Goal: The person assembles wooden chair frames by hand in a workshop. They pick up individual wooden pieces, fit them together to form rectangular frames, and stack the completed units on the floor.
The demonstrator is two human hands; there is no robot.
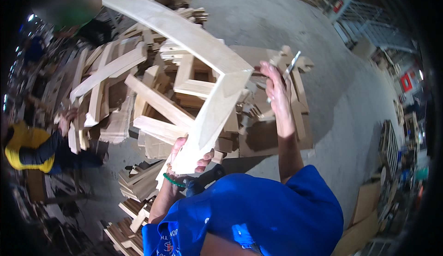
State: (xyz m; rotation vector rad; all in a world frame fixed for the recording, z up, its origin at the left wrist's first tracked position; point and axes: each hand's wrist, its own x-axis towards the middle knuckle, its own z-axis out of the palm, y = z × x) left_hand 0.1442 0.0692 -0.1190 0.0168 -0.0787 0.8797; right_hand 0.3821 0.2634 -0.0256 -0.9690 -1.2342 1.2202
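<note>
My left hand (177,148) is wrapped round the lower end of a pale wooden corner piece (212,101), two boards joined at an angle. One board slopes down to my hand; the other reaches up to the far left. My right hand (278,92) is closed on a slim whitish pen-like stick (294,61), which slants up between the fingers. The fingers are just right of the joint, seemingly close to it; contact cannot be made out.
Loose boards and angled wooden pieces (159,101) lie piled beyond my left hand. Cardboard (258,138) lies under some pieces. At the left, a person in a yellow and dark top (32,150) handles boards; another person (76,25) stands farther back. More wood stacks (138,180) lie near my left forearm.
</note>
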